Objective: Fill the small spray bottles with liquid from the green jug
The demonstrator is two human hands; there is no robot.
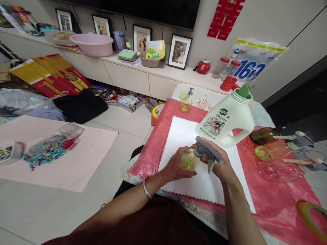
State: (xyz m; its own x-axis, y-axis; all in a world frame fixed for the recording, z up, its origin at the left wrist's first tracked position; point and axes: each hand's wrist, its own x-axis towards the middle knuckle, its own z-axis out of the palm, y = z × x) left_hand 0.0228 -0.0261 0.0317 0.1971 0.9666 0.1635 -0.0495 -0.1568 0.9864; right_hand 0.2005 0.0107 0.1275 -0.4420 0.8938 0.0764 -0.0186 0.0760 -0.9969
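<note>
A clear spray bottle [191,160] with yellowish liquid lies tilted between my hands above a white sheet with a scalloped edge [176,136]. My left hand [176,165] is wrapped round the bottle's body. At its neck, my right hand [217,158] grips the grey trigger head [207,149]; whether the head is fully seated I cannot tell. Just beyond stands a large pale green jug [227,117] with a handle, its mouth uncapped and a green piece sticking up from it. Another spray bottle [185,105] stands upright at the sheet's far left corner.
Several spray bottles [273,151] lie on the red table cover [255,190] at right, near a roll of tape [313,217]. Behind is a cabinet with a pink basin [92,44], framed photos and red-lidded jars [221,68]. Coloured beads [48,149] are spread on a pink-covered surface at left.
</note>
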